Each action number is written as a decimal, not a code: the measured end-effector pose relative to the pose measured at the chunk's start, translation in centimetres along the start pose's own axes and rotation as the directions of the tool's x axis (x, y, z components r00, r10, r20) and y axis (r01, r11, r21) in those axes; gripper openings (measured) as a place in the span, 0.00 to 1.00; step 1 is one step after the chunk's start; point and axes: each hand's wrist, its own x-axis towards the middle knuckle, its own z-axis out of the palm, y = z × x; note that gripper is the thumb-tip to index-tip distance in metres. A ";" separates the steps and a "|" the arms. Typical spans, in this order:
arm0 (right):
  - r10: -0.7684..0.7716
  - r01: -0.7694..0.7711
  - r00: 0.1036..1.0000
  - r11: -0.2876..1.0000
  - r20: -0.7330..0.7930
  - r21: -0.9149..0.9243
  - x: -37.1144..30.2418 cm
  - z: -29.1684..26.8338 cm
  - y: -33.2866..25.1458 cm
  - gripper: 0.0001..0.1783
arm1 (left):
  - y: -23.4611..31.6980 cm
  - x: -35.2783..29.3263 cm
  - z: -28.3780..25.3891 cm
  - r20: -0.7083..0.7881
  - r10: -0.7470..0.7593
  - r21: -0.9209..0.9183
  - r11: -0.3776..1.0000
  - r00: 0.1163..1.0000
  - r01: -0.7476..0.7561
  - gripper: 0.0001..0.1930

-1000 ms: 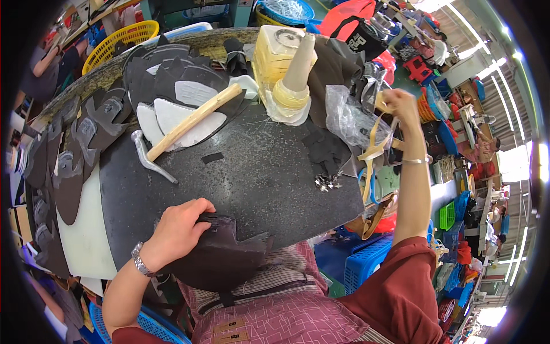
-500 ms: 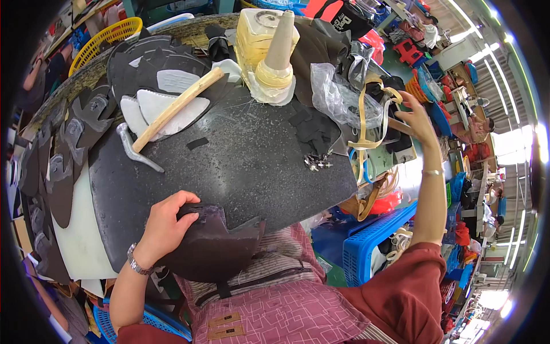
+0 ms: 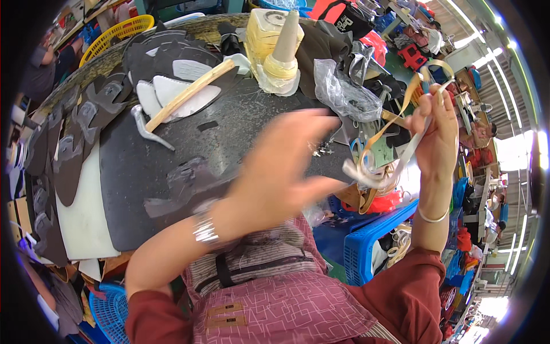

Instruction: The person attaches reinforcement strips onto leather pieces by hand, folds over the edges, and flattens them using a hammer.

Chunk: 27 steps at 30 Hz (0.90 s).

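Observation:
My right hand (image 3: 439, 137) is raised at the right, its fingers pinched on a loop of narrow cream tape (image 3: 408, 153) that hangs down beside the bench. My left hand (image 3: 275, 163), blurred by motion, is over the bench middle with thumb and fingers apart and nothing seen in it. Behind its wrist, a dark brown cut piece (image 3: 192, 179) with a notched edge lies on the black work board (image 3: 134, 198), partly hidden by the forearm. A hammer (image 3: 192, 94) with a wooden handle rests across white pieces further back.
A yellow taped block (image 3: 264, 34) with a pale cone (image 3: 287, 40) stands at the back. Clear plastic (image 3: 346, 94) and blue-handled scissors (image 3: 360, 150) lie at the right. Stacked dark pieces (image 3: 71, 163) line the left. A blue basket (image 3: 358, 252) is below right; another person (image 3: 48, 63) sits far left.
My left hand has let go of the brown piece, now flat on the board, and swung right. My right hand has lifted the cream tape up and outward.

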 end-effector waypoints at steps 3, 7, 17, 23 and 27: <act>0.029 -0.033 0.994 0.999 0.102 0.039 -3.1 3.3 -2.1 0.12 | 3.5 2.6 6.2 0.244 -0.009 -0.473 0.872 0.970 0.127 0.32; -0.092 0.053 0.974 0.981 0.205 0.189 -3.4 0.3 -4.4 0.14 | 4.0 1.1 7.6 0.526 0.051 -0.582 0.749 0.849 0.316 0.15; 0.002 0.012 0.999 0.949 -0.045 0.315 -2.5 -7.1 0.8 0.18 | 2.6 -11.0 7.0 -0.074 0.092 -0.103 0.990 0.993 -0.099 0.05; 0.029 -0.010 0.989 0.992 -0.146 0.129 -1.3 -6.4 -0.7 0.16 | 1.9 -15.3 7.3 0.120 0.241 -0.028 0.971 0.963 -0.239 0.09; 0.058 -0.065 0.992 0.996 -0.110 -0.057 -0.9 -5.8 -0.5 0.14 | 1.3 -16.4 5.2 0.329 0.134 0.010 0.989 0.935 -0.145 0.10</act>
